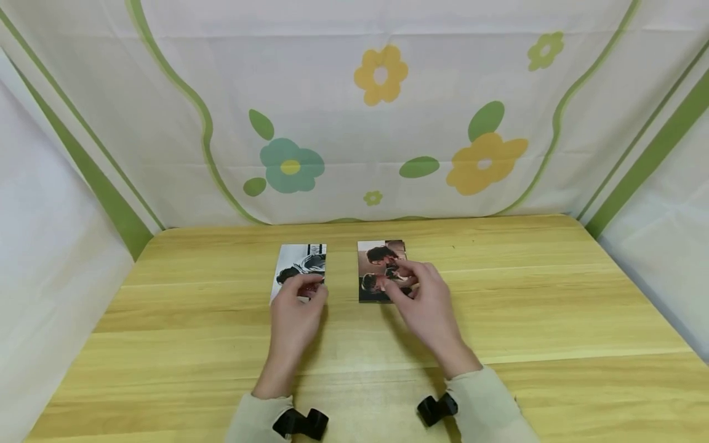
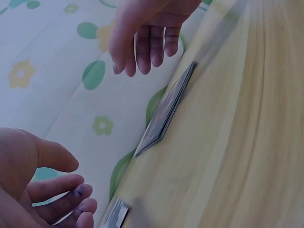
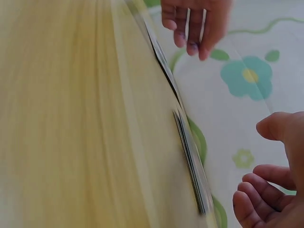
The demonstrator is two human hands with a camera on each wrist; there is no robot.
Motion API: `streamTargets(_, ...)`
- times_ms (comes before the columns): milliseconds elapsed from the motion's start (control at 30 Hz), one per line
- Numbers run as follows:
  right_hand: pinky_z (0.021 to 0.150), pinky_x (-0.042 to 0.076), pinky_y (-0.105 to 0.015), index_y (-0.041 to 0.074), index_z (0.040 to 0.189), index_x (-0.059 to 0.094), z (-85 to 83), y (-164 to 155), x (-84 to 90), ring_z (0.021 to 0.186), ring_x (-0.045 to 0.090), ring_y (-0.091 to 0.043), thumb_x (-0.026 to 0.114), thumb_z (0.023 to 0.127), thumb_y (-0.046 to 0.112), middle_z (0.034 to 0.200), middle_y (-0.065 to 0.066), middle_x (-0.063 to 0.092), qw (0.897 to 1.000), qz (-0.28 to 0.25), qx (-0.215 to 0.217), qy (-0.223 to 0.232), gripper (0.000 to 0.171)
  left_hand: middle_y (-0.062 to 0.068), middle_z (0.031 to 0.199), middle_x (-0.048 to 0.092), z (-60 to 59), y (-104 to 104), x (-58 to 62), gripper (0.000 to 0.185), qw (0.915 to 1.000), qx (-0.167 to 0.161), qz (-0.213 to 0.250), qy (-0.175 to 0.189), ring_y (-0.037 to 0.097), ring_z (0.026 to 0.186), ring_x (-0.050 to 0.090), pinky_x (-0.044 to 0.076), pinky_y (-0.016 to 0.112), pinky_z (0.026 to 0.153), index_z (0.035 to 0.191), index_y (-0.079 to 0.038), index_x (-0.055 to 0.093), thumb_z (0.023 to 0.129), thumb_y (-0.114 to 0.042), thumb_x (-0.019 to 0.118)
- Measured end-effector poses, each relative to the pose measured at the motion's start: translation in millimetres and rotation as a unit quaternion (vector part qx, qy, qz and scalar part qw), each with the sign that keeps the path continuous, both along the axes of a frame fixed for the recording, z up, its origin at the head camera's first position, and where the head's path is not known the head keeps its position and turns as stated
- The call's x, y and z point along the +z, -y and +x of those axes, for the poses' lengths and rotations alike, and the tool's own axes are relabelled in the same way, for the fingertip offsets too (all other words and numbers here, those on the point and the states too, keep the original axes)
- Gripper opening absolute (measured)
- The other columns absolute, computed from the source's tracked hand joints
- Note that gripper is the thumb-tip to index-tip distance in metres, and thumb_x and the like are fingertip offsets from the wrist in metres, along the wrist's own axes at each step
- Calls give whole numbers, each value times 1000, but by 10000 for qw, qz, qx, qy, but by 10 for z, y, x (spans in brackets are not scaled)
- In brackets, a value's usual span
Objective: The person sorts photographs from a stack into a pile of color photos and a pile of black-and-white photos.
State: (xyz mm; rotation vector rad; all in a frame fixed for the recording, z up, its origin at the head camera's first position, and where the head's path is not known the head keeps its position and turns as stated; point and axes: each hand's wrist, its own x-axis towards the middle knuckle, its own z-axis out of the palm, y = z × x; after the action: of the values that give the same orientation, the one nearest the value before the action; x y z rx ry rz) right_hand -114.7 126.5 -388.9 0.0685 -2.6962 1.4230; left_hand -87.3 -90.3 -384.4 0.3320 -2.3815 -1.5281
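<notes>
Two small piles of printed photo cards lie flat on the wooden table. A black-and-white picture tops the left pile [image 1: 313, 257]; a reddish-brown picture of people tops the right pile [image 1: 376, 247]. In the right wrist view, several stacked layers show at the edge of the right pile [image 3: 190, 161]. My left hand [image 1: 293, 317] is over the near end of the left pile, thumb and fingers apart, holding nothing. My right hand [image 1: 429, 304] hovers at the right pile's right side, fingers loosely bent. Both wrist views show air between the hands and the cards.
The wooden table [image 1: 210, 344] reaches back to a white cloth [image 1: 332, 80] printed with flowers and green leaves. More white cloth [image 1: 50, 234] hangs along the left side. A black wrist device [image 1: 301, 423] sits at each sleeve.
</notes>
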Motion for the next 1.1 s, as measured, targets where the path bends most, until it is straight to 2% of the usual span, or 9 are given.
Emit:
streamTargets(233, 96, 56, -41, 9, 149, 61, 35, -220, 6, 115, 62, -25, 74, 101, 30, 133, -10, 64, 9990, -63, -351, 284, 54, 14, 106, 75, -19, -142, -60, 21, 9994, -263, 237, 57, 23, 92, 67, 50, 25, 79, 113, 0, 78, 93, -4, 72)
streamTargets(600, 97, 57, -40, 8, 148, 62, -30, -282, -67, 114, 62, -26, 75, 101, 31, 132, -11, 65, 9989, -79, -407, 230, 54, 14, 104, 73, -27, -211, -154, 19, 9987, -301, 370, 170, 18, 89, 67, 53, 24, 79, 109, 0, 79, 92, -4, 72)
streamTargets(833, 96, 56, -35, 9, 148, 61, -62, -255, -107, 111, 65, -25, 75, 101, 32, 131, -10, 65, 9987, -164, -324, 366, 54, 16, 109, 76, -15, -214, -187, 19, 9973, -426, 581, 136, 23, 96, 74, 60, 27, 85, 111, 1, 78, 94, -4, 73)
streamTargets(1100, 87, 54, -19, 8, 144, 64, -78, -277, -168, 107, 65, -22, 76, 100, 27, 126, -10, 68, 9973, -392, -326, 521, 49, 16, 109, 75, -25, -291, -260, 18, 9969, -499, 594, -99, 23, 94, 74, 61, 24, 84, 110, 2, 77, 92, -1, 75)
